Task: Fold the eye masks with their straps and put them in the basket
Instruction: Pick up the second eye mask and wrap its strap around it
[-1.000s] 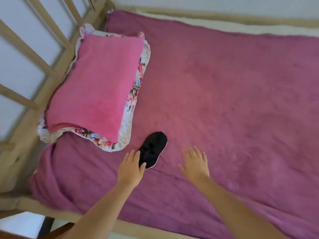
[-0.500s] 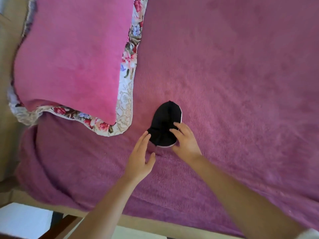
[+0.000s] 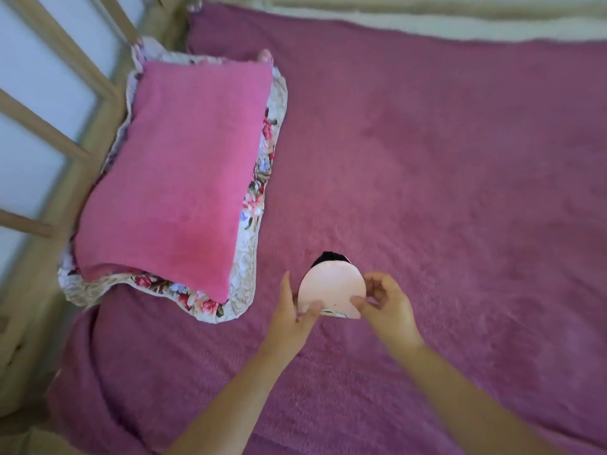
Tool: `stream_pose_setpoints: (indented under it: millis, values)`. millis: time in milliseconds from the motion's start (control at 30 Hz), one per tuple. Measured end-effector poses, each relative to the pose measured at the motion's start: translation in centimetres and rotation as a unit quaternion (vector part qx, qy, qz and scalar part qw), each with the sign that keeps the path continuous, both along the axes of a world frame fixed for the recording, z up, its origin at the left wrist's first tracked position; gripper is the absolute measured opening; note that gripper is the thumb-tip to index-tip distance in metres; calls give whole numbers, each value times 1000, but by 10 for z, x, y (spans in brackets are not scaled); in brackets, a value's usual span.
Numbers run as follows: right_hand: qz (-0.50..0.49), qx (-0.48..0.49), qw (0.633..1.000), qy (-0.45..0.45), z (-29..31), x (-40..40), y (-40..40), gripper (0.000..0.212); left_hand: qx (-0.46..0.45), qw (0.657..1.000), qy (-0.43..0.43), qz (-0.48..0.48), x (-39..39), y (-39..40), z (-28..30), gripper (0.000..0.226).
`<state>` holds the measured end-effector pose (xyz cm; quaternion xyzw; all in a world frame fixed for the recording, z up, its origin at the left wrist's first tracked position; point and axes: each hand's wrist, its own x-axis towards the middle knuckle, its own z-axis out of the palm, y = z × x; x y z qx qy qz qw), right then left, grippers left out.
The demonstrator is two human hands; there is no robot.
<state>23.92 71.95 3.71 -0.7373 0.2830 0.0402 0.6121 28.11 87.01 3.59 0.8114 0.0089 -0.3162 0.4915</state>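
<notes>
An eye mask [image 3: 331,287] is held just above the purple blanket [image 3: 443,192], near the bed's front middle. Its pale pink side faces me and a strip of its black side shows along the top edge. My left hand [image 3: 292,310] pinches its lower left edge. On the right, my right hand [image 3: 384,300] grips its right edge with curled fingers. A thin light strap end shows under the mask between my hands. No basket is in view.
A pink pillow [image 3: 184,178] lies on a floral-edged cushion [image 3: 262,178] at the left of the bed. A wooden headboard with slats [image 3: 62,103] runs along the left side. A pale wall edge [image 3: 427,18] borders the bed's far side.
Both hands moved onto the mask and picked it up. It was lying black side up; now its pink side faces me. The camera view has shifted.
</notes>
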Motion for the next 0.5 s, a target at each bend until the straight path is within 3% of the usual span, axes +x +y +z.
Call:
stream_pose_setpoints:
  millis: [67, 233, 367, 500]
  values:
    - [4, 7, 1000, -29, 35, -9, -10, 40, -41, 999, -15, 13, -3, -12, 36, 75]
    - [47, -41, 989, -137, 136, -31, -37, 37, -71, 985, -154, -23, -17, -33, 129, 71]
    - [75, -125, 972, -184, 204, -50, -57, 43, -97, 964, -239, -57, -32, -41, 195, 60]
    - [95, -213, 933, -274, 254, -76, -66, 40, -123, 934, -315, -115, -49, -44, 251, 72]
